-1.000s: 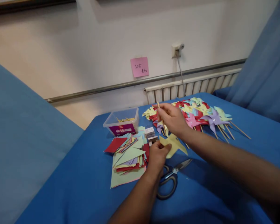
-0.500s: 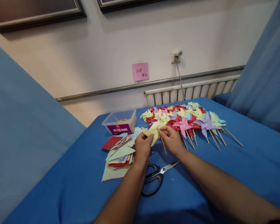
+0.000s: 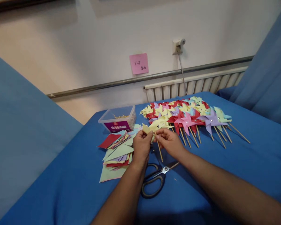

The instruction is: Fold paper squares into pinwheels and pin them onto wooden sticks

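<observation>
The left hand (image 3: 141, 146) is held above the blue-covered worktop (image 3: 224, 175). Its fingers (image 3: 147, 136) are pinched closed on the lower edge of a yellow paper pinwheel (image 3: 147, 128), which is raised just clear of the cloth near the middle of the worktop. The right hand (image 3: 170, 143) is set just beside the left, almost touching it. Its fingers (image 3: 159, 134) are closed in a pinch around the upper part of a wooden stick (image 3: 159, 150). The stick is tilted, with its top brought against the yellow paper and its lower end pointed down toward the scissors (image 3: 154, 182). Whether stick and paper are joined cannot be told. The scissors are laid flat on the cloth beneath both wrists. A loose stack of coloured paper squares (image 3: 114, 154) is spread just left of the left hand, with a clear plastic box (image 3: 118, 118) behind it. A pile of finished pinwheels (image 3: 189, 115) is laid out beyond the right hand.
</observation>
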The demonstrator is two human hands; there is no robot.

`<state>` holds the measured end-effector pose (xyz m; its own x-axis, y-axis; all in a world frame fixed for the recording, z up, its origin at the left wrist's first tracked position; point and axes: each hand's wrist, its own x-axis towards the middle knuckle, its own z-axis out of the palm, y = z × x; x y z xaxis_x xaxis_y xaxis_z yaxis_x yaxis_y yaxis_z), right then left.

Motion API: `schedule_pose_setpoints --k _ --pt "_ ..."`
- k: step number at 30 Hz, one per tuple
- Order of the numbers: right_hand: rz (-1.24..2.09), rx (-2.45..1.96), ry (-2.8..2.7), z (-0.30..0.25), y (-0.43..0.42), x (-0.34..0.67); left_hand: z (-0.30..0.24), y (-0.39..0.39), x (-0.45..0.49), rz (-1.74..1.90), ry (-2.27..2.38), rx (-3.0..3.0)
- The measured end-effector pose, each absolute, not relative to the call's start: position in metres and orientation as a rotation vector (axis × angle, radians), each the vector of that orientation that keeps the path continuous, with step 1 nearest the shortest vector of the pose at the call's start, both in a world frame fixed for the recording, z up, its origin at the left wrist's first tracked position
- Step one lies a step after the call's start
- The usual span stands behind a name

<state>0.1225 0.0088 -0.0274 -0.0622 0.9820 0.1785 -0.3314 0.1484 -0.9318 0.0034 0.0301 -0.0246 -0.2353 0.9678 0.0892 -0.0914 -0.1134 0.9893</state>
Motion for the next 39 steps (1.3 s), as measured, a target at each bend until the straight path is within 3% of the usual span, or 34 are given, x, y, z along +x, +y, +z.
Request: schedule_pose_setpoints --k 18,39 --pt "1.432 -0.827 -1.125 -0.021 0.003 0.125 -0.017 0.019 0.006 1.531 1.278 1.101" --pt "1.249 -0.978 -1.118 -0.015 0.001 0.128 -0.017 0.014 0.008 1.572 1.329 1.246"
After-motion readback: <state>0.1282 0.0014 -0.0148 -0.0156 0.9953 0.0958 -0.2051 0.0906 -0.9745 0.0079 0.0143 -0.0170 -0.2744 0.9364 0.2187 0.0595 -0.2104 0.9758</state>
